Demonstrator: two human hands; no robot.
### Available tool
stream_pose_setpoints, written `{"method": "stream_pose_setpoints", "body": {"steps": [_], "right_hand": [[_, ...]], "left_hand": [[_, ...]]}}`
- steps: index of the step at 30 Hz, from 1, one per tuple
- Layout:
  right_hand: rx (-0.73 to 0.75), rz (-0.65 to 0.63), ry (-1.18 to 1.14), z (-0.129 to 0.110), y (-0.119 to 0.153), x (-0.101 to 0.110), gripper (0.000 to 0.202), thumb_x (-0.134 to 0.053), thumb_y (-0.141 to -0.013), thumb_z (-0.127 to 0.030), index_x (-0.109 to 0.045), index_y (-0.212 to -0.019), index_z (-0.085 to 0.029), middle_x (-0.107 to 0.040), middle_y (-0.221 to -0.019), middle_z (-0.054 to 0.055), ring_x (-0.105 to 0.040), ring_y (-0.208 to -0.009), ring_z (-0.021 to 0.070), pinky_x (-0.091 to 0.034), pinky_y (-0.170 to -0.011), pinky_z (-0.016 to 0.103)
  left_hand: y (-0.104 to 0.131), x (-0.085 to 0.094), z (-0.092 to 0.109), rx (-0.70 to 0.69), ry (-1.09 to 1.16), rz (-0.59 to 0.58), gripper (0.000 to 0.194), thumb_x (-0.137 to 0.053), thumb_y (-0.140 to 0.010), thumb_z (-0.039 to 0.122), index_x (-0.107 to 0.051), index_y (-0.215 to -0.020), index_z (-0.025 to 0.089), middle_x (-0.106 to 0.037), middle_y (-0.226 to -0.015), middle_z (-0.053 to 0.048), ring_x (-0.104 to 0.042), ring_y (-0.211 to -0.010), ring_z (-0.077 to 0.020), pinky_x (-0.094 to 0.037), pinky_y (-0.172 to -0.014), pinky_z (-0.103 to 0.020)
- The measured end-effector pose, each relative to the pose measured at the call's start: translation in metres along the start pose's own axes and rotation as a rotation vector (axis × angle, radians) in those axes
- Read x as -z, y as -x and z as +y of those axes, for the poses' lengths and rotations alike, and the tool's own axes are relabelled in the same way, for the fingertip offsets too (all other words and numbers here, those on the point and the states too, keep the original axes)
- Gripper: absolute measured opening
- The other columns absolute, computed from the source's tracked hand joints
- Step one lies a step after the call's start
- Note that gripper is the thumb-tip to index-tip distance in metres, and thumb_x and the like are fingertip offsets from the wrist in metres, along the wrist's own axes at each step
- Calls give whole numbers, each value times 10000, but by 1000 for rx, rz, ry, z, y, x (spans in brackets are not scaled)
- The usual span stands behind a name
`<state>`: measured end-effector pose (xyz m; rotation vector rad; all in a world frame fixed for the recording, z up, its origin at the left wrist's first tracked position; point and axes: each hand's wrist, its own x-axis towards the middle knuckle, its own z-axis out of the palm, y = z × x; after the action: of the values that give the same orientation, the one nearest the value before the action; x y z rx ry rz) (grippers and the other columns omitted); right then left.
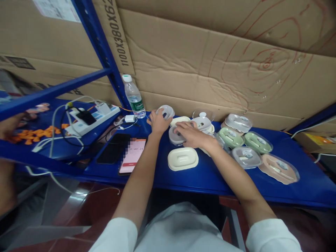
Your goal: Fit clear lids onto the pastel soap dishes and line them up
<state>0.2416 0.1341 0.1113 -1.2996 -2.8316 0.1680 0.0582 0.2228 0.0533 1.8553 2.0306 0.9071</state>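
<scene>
Cardboard [183,63], creased and buckled, stood behind the clear plastic bottle [134,99], its brown surface marked with looping red lines to the upper right of it. The bottle stood on a smooth blue tabletop [162,176]. Just right of the bottle, the left hand [159,121] had its fingers curled round a small translucent whitish tub [168,111], gripping it. Farther right of the bottle and nearer the person, the right hand [191,134] lay with bent fingers over a rounded grey container [175,136]; whether it gripped this or only touched it, I could not tell. A cream oval lid [183,158] with a raised rim and a moulded ridge lay below that, well to the bottle's lower right.

Above the bottle, the printing on the board read "1100X380X62", cut off at the picture's edge. The bottle's green label carried white lettering too small to read. Below the bottle, a phone [133,154] showed a partly pixelated timer ending in "40:24".

Clear liquid partly filled the bottle. Far to its right sat a cluster of clear-topped containers [247,157], grey, green and peach, bearing small unreadable labels.
</scene>
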Motion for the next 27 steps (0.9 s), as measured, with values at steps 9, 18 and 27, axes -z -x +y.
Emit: {"method": "stream_pose_setpoints", "body": {"steps": [9, 18, 27], "right_hand": [[-96, 182, 36, 25, 5, 8, 618, -485, -923, -6, -562, -1504, -201, -378, -1718, 163, -300, -1614, 331, -130, -1287, 694], [-234, 32, -55, 29, 22, 29, 521, -614, -997, -257, -579, -1516, -284, -407, -1698, 148, -337, -1586, 389, -165, -1259, 709], [-226, -171, -32, 12, 8, 9, 556, -702, -963, -318, -604, -1509, -277, -405, -1701, 152, -318, -1589, 391, -214, -1259, 652]], "left_hand": [[-3, -4, 3, -139, 39, 11, 556, -605, -987, 458, -557, -1513, 285, -444, -1650, -123, -384, -1563, -307, -357, -1259, -474], [-10, -9, -20, 101, -43, 40, 637, -637, -810, 152, -630, -1431, 292, -386, -1688, -175, -309, -1582, -443, -331, -1183, -716], [1, -10, -17, 141, -108, 47, 537, -783, -803, 330, -669, -1320, 241, -469, -1558, -250, -384, -1479, -492, -257, -1178, -752]]}}
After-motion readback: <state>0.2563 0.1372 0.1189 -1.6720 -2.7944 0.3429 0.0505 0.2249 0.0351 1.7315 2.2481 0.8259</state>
